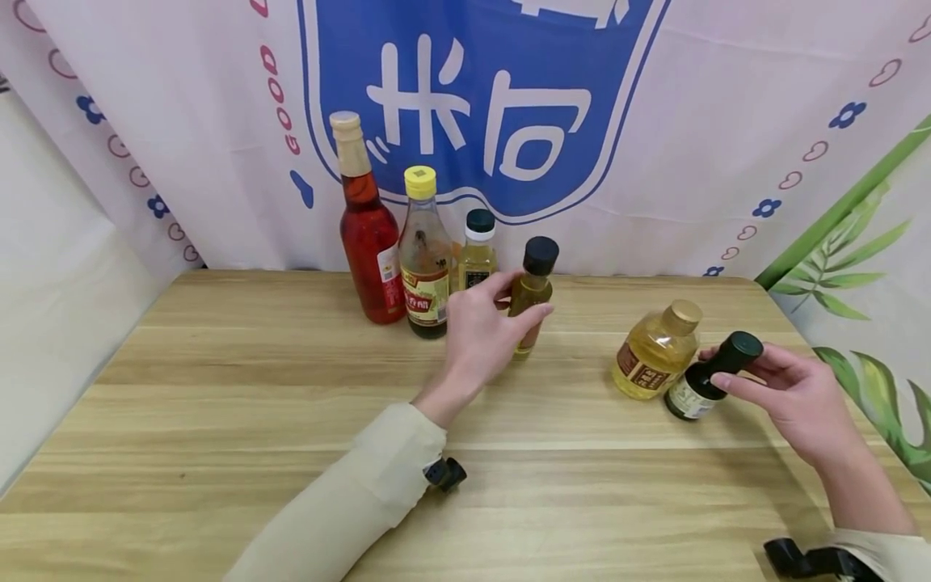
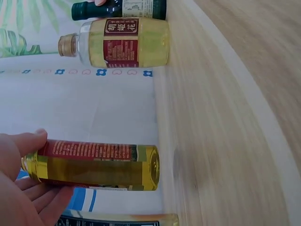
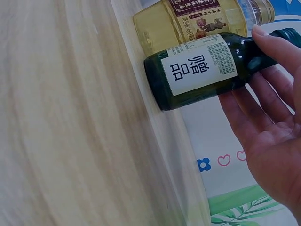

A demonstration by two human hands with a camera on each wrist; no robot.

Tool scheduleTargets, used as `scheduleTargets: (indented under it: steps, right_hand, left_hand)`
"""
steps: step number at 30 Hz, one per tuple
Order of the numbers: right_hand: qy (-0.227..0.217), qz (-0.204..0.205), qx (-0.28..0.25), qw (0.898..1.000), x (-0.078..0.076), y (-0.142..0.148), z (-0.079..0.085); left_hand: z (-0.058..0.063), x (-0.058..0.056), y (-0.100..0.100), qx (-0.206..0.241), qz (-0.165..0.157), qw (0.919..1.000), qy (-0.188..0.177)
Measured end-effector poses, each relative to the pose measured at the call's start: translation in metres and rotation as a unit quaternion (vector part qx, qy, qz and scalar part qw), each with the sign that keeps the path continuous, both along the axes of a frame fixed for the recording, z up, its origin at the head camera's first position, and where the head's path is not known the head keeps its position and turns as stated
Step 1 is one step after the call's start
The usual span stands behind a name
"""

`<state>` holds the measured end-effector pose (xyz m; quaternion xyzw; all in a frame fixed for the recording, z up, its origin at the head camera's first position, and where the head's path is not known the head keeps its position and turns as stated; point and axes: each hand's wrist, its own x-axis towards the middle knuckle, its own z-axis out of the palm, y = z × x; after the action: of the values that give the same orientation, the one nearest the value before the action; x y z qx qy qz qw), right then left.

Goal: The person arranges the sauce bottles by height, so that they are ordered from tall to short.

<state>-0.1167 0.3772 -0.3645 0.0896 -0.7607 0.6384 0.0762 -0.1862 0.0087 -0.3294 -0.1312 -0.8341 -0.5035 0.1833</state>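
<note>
Just right of centre in the head view we saw the black-capped bottle [image 1: 534, 287], pinched near its neck by the left hand [image 1: 482, 327], its base seemingly just off the wooden table [image 1: 291, 388]. At the lower right, the right hand [image 1: 796, 396] had fingers and thumb clamped on the dark green bottle [image 1: 700, 380], tilted just beside the gold-capped bottle [image 1: 650, 356]. We judged two risks — a loose grip could have let smooth glass slip, and a sideways swing leftward could have knocked the white-collared bottle [image 1: 478, 257] at upper centre
</note>
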Motion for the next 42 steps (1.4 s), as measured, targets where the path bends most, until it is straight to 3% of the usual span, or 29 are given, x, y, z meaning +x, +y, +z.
scheduleTargets:
  steps: [11, 20, 32, 42]
  right_hand:
    - [0.001, 0.005, -0.01, 1.0, 0.001, 0.001, -0.001]
    - [0.0, 0.003, -0.003, 1.0, 0.001, 0.001, -0.001]
    - [0.012, 0.013, -0.02, 1.0, 0.0, 0.001, -0.004]
    - [0.007, 0.008, -0.023, 1.0, 0.0, 0.001, -0.005]
  left_hand:
    - [-0.002, -0.007, 0.02, -0.015, 0.062, 0.9974, -0.033]
    - [-0.005, -0.008, 0.028, -0.03, 0.087, 0.9948, -0.045]
    - [-0.008, -0.014, 0.028, -0.026, 0.089, 0.9949, -0.041]
    - [-0.012, -0.01, 0.031, -0.03, 0.097, 0.9941, -0.039]
